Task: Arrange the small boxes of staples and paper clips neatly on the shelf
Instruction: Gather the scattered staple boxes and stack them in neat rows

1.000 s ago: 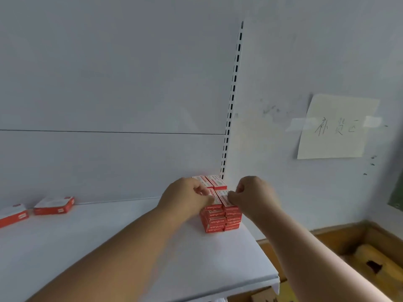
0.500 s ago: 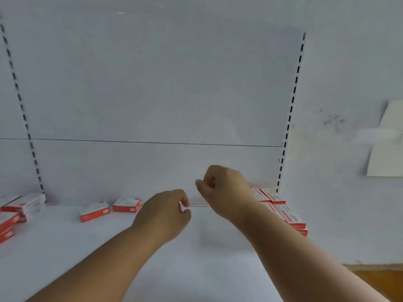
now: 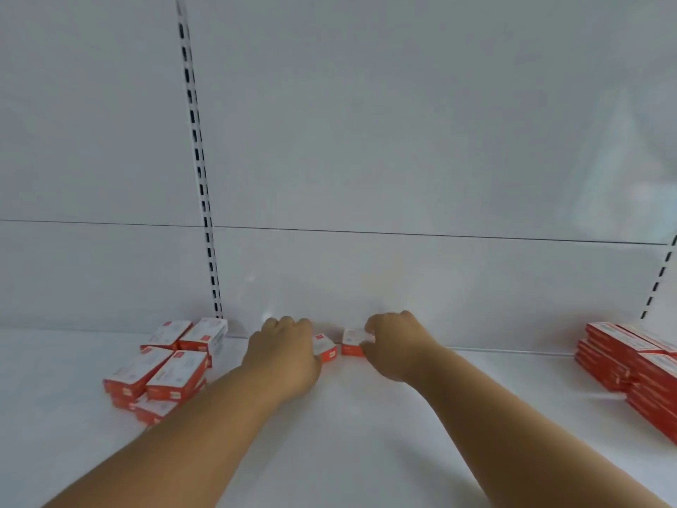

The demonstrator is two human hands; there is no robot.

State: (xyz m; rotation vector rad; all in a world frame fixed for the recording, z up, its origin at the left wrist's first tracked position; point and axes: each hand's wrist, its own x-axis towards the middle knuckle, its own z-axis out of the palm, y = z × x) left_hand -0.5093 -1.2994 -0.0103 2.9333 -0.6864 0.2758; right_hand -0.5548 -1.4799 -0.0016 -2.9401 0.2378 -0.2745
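Two small red-and-white boxes lie near the back of the white shelf (image 3: 348,434). My left hand (image 3: 284,352) curls over the left box (image 3: 325,346) and grips it. My right hand (image 3: 394,342) grips the right box (image 3: 352,341) with its fingers over the top. Both boxes are partly hidden by my fingers. A neat stack of the same boxes (image 3: 630,364) stands at the shelf's right end. A loose pile of boxes (image 3: 168,364) lies to the left of my hands.
The white back panel rises behind the shelf, with a slotted upright rail (image 3: 205,214) on the left and another (image 3: 659,276) at the far right. Bare shelf surface stretches between the left pile and the right stack.
The view has swung left, away from the right stack. Both hands moved left and down to the back of the shelf and took hold of the two loose boxes there.
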